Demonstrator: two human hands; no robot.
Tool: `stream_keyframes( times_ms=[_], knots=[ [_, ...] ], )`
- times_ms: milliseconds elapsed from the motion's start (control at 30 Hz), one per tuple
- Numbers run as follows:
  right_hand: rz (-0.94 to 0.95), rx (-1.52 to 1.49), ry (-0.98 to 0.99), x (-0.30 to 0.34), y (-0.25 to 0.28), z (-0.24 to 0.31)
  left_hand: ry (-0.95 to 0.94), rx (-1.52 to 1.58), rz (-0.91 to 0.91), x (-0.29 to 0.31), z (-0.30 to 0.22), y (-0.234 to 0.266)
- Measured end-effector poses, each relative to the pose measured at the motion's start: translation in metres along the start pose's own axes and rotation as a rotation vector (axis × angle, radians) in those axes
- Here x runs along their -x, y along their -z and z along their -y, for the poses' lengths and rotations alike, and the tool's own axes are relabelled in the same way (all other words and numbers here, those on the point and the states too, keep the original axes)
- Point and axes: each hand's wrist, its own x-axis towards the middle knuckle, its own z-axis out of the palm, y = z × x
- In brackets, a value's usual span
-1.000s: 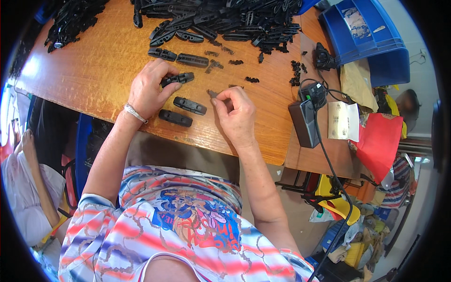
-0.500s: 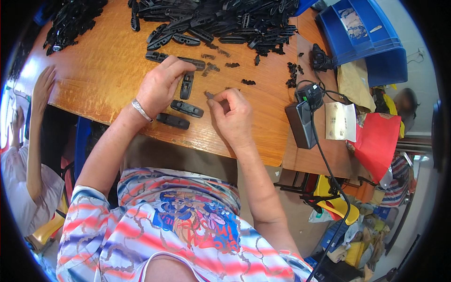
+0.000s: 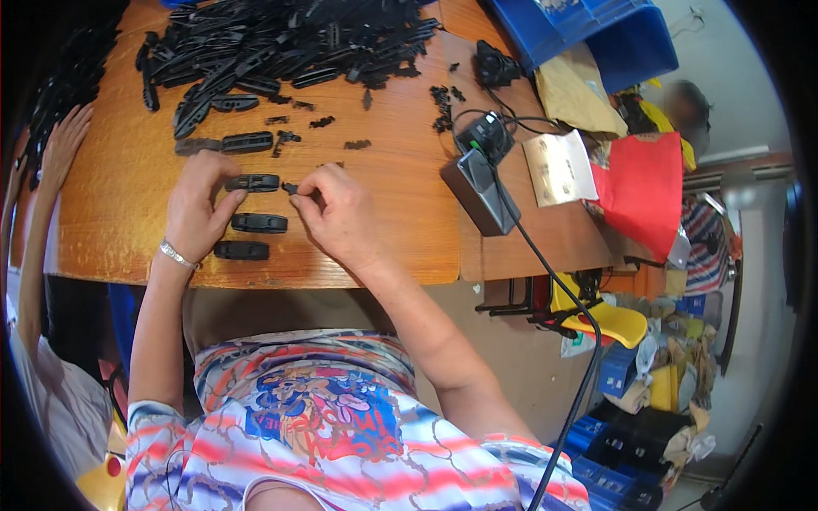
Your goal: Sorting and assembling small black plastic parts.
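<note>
My left hand (image 3: 198, 213) grips the left end of an oblong black plastic part (image 3: 256, 182) between thumb and fingers, low over the wooden table. Just off that part's right end, my right hand (image 3: 339, 217) pinches a small black clip (image 3: 290, 188) between thumb and forefinger. Nearer to me lie two similar oblong parts, a middle one (image 3: 259, 223) and a front one (image 3: 242, 250), roughly in line. Beyond my left hand another oblong part (image 3: 247, 141) lies end to end with a duller one (image 3: 196, 146). Small loose clips (image 3: 322, 122) are scattered past my hands.
A large heap of black oblong parts (image 3: 281, 43) covers the table's far side. To the right stand a black box (image 3: 479, 192) with a cable, a red bag (image 3: 643, 192) and a blue bin (image 3: 630, 55). At far left, another person's hand (image 3: 66, 145) touches a second black heap.
The view has shifted, so the table appears further left. The oblong part by my left hand has turned from pointing away to lying crosswise. My right hand has brought its clip close to it.
</note>
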Motion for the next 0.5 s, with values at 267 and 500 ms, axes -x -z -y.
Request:
stream_keyframes(
  times_ms=[267, 500],
  knots=[
    [0.025, 0.004, -0.013, 0.0004, 0.0061, -0.0002, 0.058, 0.066, 0.001, -0.0036, 0.0030, -0.0060],
    [-0.015, -0.004, 0.030, 0.0011, 0.0041, -0.0007, 0.070, 0.062, -0.003, -0.0022, 0.0029, -0.0055]
  ],
)
